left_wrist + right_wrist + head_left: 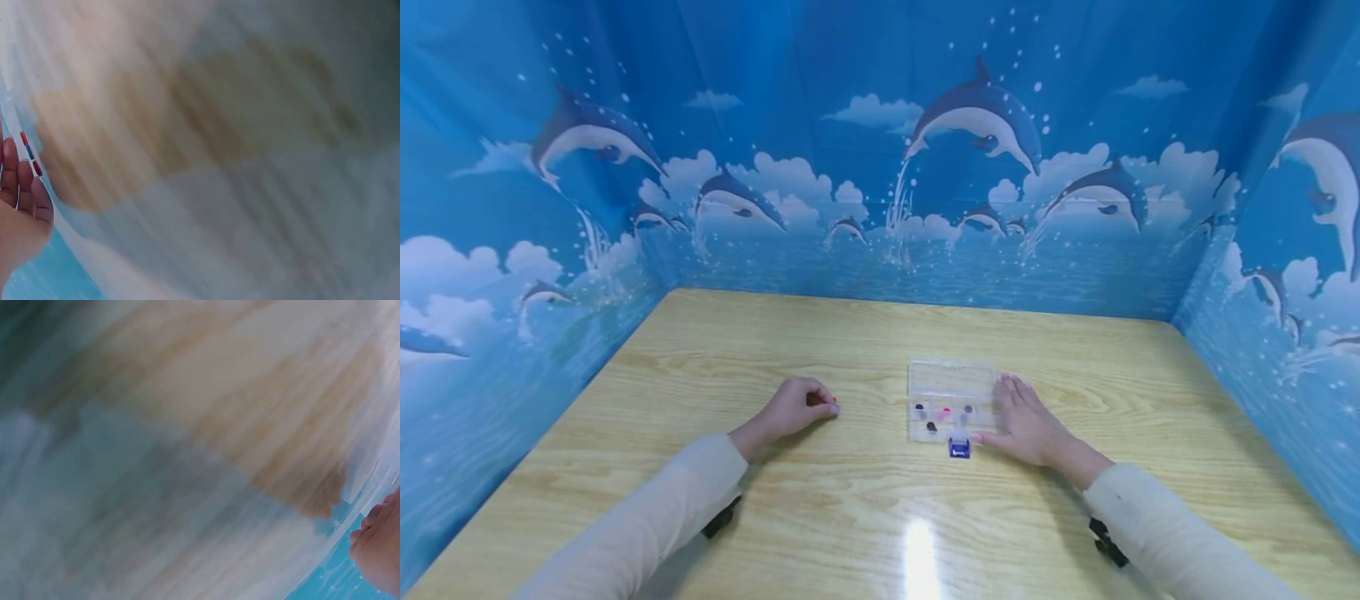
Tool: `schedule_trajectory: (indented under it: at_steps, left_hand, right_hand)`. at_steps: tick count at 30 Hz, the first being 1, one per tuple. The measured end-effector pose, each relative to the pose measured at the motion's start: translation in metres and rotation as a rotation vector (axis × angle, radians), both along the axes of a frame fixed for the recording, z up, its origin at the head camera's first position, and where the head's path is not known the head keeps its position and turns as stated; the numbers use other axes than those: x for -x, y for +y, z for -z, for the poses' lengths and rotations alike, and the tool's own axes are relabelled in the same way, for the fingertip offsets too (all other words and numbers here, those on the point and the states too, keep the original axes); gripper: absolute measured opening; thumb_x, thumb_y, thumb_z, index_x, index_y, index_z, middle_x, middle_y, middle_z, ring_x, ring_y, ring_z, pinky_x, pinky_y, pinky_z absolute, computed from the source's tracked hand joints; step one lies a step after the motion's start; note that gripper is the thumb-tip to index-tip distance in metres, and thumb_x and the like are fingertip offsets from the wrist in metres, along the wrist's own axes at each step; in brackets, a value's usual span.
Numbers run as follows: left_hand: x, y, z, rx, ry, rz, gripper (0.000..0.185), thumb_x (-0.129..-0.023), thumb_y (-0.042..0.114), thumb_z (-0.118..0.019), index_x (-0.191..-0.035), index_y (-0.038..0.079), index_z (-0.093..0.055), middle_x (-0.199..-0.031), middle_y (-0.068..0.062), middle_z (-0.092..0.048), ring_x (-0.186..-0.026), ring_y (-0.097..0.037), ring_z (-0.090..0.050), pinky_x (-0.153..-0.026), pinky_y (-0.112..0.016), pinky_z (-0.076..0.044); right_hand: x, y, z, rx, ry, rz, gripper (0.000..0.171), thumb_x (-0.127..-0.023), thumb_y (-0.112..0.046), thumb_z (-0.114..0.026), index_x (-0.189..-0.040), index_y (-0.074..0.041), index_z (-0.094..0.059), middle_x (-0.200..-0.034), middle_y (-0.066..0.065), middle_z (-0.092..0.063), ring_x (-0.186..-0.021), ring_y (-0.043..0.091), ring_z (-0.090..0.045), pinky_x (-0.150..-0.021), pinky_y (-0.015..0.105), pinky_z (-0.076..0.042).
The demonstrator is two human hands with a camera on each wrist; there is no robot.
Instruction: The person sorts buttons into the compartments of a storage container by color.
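My left hand (796, 408) is over the table to the left of a clear plastic compartment box (914, 435), its thumb and forefinger pinched on a small red thing (835, 400) that is mostly hidden. In the left wrist view, the left hand (25, 209) shows only at the left edge. My right hand (1026, 427) lies against the right side of the box, fingers straight, with the thumb at the front edge. The box's lid (951, 379) is folded back. Inside are small dark pieces (932, 427) and a pink piece (946, 411), too small to identify.
A blue tag or label (959, 448) is at the front edge of the box. The wood-grain table (820, 508) ends at a dolphin-print curtain (880, 250) at the back and sides. Light glares off the table near its front.
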State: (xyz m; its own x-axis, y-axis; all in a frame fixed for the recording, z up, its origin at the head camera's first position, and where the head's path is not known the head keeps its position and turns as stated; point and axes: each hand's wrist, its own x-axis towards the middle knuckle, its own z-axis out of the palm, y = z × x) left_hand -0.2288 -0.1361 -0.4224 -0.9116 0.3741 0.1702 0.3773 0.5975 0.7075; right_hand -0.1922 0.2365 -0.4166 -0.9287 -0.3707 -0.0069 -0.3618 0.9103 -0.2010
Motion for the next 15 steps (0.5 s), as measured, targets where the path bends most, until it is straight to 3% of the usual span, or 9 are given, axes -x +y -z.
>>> schedule_trajectory:
  at_steps: [10, 15]
  left_hand:
    - [-0.0039, 0.0053, -0.0089, -0.046, -0.057, -0.006, 0.007, -0.083, 0.009, -0.067, -0.082, 0.002, -0.068, -0.079, -0.007, -0.066, -0.07, -0.01, -0.054, -0.064, -0.019, -0.046]
    - [-0.0046, 0.0072, -0.0097, -0.046, -0.05, -0.009, 0.006, -0.084, 0.007, -0.065, -0.082, 0.001, -0.068, -0.079, -0.008, -0.066, -0.069, -0.009, -0.054, -0.062, -0.019, -0.045]
  right_hand:
    - [-0.0003, 0.0, 0.0, -0.001, 0.01, -0.005, 0.097, -0.086, -0.061, -0.048, -0.139, 0.015, -0.019, -0.147, 0.034, -0.016, -0.138, 0.047, -0.014, -0.113, 0.053, -0.014]
    - [0.0001, 0.0003, 0.0007, 0.005, 0.013, -0.006, 0.097, -0.086, -0.06, -0.049, -0.139, 0.015, -0.019, -0.147, 0.034, -0.017, -0.137, 0.047, -0.014, -0.113, 0.054, -0.014]
